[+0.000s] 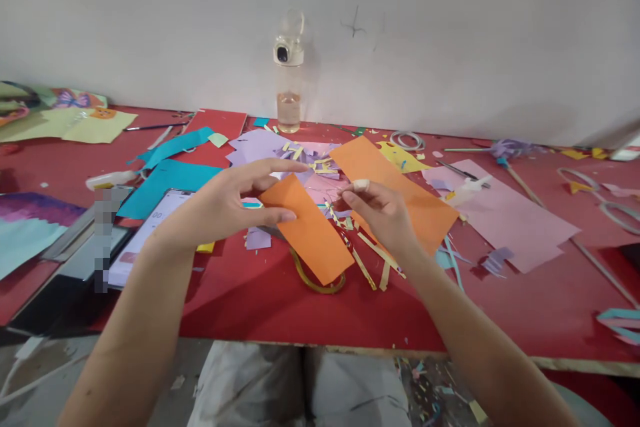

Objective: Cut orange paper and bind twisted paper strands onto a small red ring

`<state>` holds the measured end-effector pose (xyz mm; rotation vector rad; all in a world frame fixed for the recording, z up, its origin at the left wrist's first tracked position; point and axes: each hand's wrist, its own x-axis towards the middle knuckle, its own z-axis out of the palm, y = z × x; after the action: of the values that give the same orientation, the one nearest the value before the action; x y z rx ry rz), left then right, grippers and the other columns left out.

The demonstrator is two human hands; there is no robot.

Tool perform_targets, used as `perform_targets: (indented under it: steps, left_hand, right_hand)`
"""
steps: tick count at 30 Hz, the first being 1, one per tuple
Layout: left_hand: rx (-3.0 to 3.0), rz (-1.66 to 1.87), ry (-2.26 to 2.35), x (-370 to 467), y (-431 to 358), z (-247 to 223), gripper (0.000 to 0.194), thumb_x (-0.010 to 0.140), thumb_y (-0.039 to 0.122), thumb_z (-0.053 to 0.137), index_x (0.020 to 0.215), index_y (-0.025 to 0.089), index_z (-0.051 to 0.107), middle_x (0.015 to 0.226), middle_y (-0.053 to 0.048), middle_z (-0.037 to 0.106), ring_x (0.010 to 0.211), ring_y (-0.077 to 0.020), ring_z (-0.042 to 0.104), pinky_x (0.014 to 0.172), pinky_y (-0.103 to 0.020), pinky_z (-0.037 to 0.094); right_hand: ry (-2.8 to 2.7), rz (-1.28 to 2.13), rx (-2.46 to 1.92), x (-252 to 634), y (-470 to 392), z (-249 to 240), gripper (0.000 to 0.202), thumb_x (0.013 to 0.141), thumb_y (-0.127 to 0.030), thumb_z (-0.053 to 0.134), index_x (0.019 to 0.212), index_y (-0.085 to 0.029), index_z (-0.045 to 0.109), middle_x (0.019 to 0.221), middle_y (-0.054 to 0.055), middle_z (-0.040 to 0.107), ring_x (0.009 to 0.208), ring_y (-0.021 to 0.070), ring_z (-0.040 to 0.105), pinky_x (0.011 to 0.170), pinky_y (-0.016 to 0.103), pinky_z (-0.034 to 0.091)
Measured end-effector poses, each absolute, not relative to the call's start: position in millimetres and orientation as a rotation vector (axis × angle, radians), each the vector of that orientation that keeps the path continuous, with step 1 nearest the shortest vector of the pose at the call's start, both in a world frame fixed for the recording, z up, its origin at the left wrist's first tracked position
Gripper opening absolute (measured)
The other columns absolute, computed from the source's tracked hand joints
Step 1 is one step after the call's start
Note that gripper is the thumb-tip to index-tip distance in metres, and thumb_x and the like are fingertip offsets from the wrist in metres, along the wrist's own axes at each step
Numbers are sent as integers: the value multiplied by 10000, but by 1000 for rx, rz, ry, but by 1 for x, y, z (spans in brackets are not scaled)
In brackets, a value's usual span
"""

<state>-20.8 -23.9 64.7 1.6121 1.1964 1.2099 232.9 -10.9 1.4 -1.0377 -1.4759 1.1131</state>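
My left hand (235, 203) holds a small orange paper rectangle (313, 230), the thumb lying on its face and the index finger stretched out above it. The paper slants down to the right over the table. To its right, my right hand (377, 213) is closed in a pinch, and what its fingertips hold, if anything, is too small to tell. A fingertip of that hand has a pale wrap on it. Behind the right hand lies a larger orange sheet (395, 187). A yellow ring (320, 290) shows partly under the small rectangle. Narrow patterned strips (364, 267) lie beside it.
A clear bottle (289, 90) stands by the wall. On the red table (240, 313) are a phone (145, 240), blue paper (170, 180), pink paper (515, 220), purple scraps (257, 147), a glue bottle (113, 179), a pen (457, 170) and a tape roll (407, 140).
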Motion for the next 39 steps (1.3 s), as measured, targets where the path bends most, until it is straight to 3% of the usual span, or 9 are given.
perform_targets:
  steps: [2,4,6,9,11,13,17,24,39]
  left_hand:
    - [1773,969,1102,-21,-14,60,501,660,179,835,1147,197,719,641,27,577,732,-176,655,616,-194,499]
    - [1829,1007,1023,-20,-7,50,446,791,264,742,1231,227,677,889,-18,683,903,-176,656,726,-188,514]
    - [1775,1102,993,-15,-2,39,421,854,302,678,1270,245,645,1034,-35,692,958,-168,643,779,-195,518]
    - [1670,1090,955,-6,1,25,478,837,307,702,1295,243,584,815,-10,683,706,-131,628,623,-195,521]
    - [1596,1168,957,1,1,19,300,821,343,715,1082,208,654,807,-14,673,626,-104,588,554,-177,493]
    - [1577,1161,1005,6,1,15,233,810,364,722,955,188,670,862,-37,683,665,-110,603,556,-173,488]
    - [1575,1078,963,9,0,10,208,788,320,747,938,188,688,985,-70,700,868,-166,657,695,-210,539]
    - [1395,1132,820,1,4,0,249,707,223,821,913,194,682,863,-14,686,730,-115,640,611,-167,513]
    - [1611,1008,1046,9,9,-14,312,774,392,760,1001,183,710,1037,-59,711,949,-179,644,807,-248,509]
  right_hand:
    - [-1474,1129,-1047,232,-11,-4,215,841,-411,686,812,-199,664,763,11,679,716,148,669,724,303,564]
    - [-1457,1159,-1052,231,-10,-8,217,846,-412,679,816,-198,669,799,12,679,713,143,663,727,304,560]
    - [-1404,1209,-1047,232,-8,-11,210,845,-411,682,841,-201,680,853,18,693,729,145,670,730,310,567]
    - [-1303,1261,-1023,233,-5,-14,205,839,-408,693,850,-203,692,859,25,710,747,148,674,726,306,574]
    - [-1238,1273,-997,234,-3,-16,212,826,-412,705,822,-200,693,823,24,710,726,145,666,708,302,576]
    - [-1189,1268,-981,236,-1,-18,214,822,-412,711,797,-200,692,793,15,698,703,138,653,690,296,574]
    - [-1140,1241,-963,242,1,-24,201,839,-392,707,759,-209,683,715,-14,660,683,120,635,701,275,559]
    - [-1115,1232,-938,243,1,-24,183,829,-348,726,733,-200,678,688,-16,659,656,110,637,651,240,548]
    - [-1093,1244,-966,221,-16,-19,181,875,-381,675,845,-203,685,828,25,742,761,164,725,725,306,611]
